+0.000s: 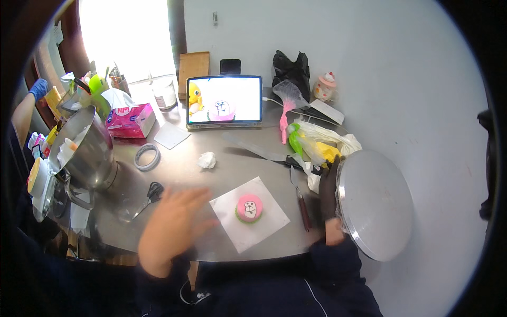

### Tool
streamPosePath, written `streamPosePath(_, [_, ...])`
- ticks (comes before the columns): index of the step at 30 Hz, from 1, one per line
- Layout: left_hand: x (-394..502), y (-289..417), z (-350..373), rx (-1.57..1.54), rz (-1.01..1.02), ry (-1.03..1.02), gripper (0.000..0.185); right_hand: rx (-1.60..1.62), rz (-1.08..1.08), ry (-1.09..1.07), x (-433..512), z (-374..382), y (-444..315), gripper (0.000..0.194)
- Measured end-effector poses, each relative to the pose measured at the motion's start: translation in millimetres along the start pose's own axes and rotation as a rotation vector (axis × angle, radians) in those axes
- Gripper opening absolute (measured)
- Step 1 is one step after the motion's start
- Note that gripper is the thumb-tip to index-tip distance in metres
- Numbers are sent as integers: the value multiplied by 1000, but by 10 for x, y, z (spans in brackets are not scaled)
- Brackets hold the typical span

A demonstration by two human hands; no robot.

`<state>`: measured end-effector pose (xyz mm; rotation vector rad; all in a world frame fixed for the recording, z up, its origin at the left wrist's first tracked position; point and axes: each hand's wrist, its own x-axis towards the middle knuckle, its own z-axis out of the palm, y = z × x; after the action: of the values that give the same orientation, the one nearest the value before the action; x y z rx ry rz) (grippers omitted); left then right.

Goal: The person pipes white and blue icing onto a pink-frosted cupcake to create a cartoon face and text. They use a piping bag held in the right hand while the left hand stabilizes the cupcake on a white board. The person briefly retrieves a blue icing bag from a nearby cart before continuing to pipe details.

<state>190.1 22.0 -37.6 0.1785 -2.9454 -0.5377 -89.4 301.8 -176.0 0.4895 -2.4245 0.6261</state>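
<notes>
A small pink cake (250, 208) with a white face drawn in dark lines and green piping round its base sits on a white square sheet (263, 237). My left hand (180, 222), bare and blurred by motion, is spread above the steel table just left of the sheet, holding nothing. At the right, my right hand (328, 194) in a dark glove is at the near edge of a round silver turntable (376, 206), which is tilted up on its side; the fingers are partly hidden. An offset spatula (303, 210) with a wooden handle lies between the sheet and my right hand.
Piping bags in pink (284, 123), green (295, 140) and yellow (326, 151) lie at the back right. A tablet (223, 99) stands behind a crumpled tissue (206, 160). Scissors (154, 192), a tape roll (147, 157), a tissue box (132, 121) and a steel mixing bowl (89, 154) are left. Another person's blue-gloved hand (39, 89) is far left.
</notes>
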Motion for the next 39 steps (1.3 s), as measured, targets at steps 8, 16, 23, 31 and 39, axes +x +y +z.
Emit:
streamPosePath(8, [-46,-240,812,-21,48,-117,100,94,25,-182,-245,-43,-112,51])
streamPosePath(16, [-111,-224,909,54,56,-23,107,71,-84,-214,0,-312,-378,42])
streamPosePath(23, [-274,-99,948,65,24,-22,103,682,87,-138,270,-635,-1160,30])
streamPosePath(31, [-70,-175,168,49,29,-243,102,1985,405,-566,481,-707,-1500,20])
streamPosePath(39, [680,-34,-727,10,284,69,66,2102,198,-752,439,-480,-1562,47])
